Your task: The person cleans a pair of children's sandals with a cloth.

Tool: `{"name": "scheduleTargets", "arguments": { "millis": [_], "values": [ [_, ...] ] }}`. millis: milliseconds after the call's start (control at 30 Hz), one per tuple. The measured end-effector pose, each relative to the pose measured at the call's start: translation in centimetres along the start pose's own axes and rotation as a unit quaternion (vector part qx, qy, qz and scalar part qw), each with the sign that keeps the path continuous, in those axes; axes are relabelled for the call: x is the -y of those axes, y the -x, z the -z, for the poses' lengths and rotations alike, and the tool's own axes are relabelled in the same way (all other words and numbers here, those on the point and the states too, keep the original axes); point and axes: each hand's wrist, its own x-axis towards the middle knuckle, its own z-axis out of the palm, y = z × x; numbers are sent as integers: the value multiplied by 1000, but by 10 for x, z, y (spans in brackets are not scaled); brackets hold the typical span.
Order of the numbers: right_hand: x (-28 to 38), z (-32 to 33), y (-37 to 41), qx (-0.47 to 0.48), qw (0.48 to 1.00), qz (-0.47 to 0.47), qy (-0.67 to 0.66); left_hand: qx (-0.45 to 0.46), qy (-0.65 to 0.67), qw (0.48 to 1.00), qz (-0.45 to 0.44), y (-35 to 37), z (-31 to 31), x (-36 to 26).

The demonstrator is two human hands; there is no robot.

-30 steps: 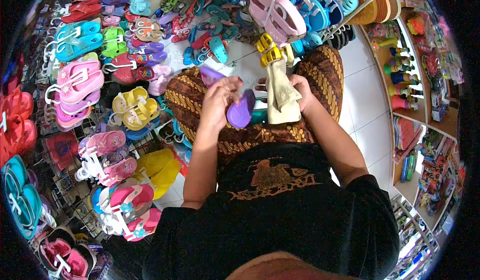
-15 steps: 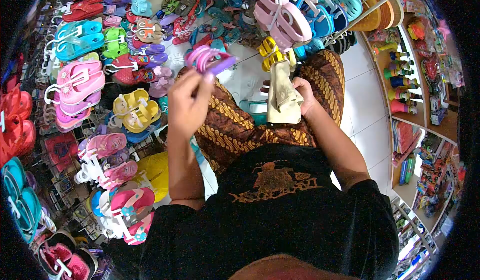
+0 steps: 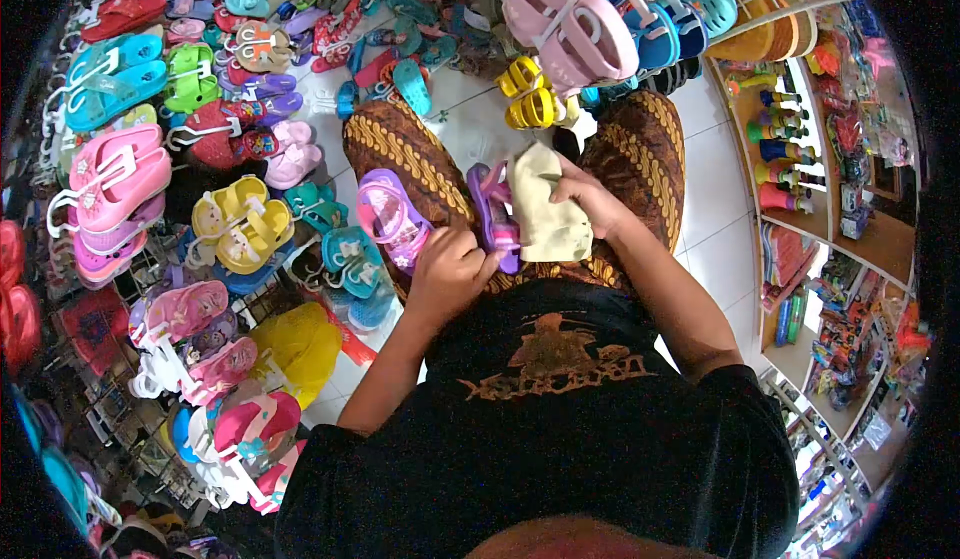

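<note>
My left hand [image 3: 447,271] is closed on a pair of purple and pink child's sandals, held over my lap. One sandal [image 3: 391,211] points up and left with its straps and sole showing. The other sandal [image 3: 490,221] stands on edge to the right of my fingers, partly covered by a cream cloth [image 3: 548,207]. My right hand [image 3: 593,202] grips this folded, stained cloth, which lies against that second sandal. Part of the right hand's fingers is behind the cloth.
Racks of hanging sandals, such as a pink pair [image 3: 112,184] and a yellow pair [image 3: 243,221], fill the left side. Pale pink clogs [image 3: 588,44] hang ahead. Many sandals are heaped on the tiled floor beyond my knees. Shelves of goods [image 3: 785,149] stand at right.
My left hand has come down and right with the sandals, which now meet the cloth. The right hand has shifted slightly left and turned the cloth. The view has shifted a little.
</note>
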Motion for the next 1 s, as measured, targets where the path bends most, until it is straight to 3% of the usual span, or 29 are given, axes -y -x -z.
{"name": "scheduleTargets", "arguments": {
  "millis": [67,133,200,267,400,467,567,700,800,867,900,933,1000],
  "values": [
    [3,-10,1,33,992,10,124,-78,-4,996,36,-1,0,-3],
    [-9,-20,-4,44,985,32,163,-164,-19,985,58,-5,-2,2],
    [-13,-35,-6,26,963,43,264,-169,-40,982,78,-3,6,7],
    [-10,-58,-3,20,978,60,198,-191,-36,975,111,0,13,12],
    [-2,-93,0,-1,1000,8,19,-130,17,961,244,10,40,19],
    [-1,-95,-6,9,998,-19,53,-30,40,962,268,21,54,23],
    [11,-82,0,-5,999,-44,27,1,106,916,388,26,54,15],
    [27,-52,-3,-109,984,47,133,-126,63,919,369,24,21,17],
    [29,-33,-7,-115,938,119,305,-143,-9,961,238,31,7,24],
    [19,-19,-15,-69,910,144,383,-188,55,948,251,33,2,24],
    [11,-19,-20,-103,882,143,438,-199,66,945,252,30,6,22],
    [5,-26,-24,-125,896,136,404,-209,77,942,252,28,9,20],
    [-4,-37,-31,-142,834,184,501,-224,39,934,275,21,6,17]
  ]
}}
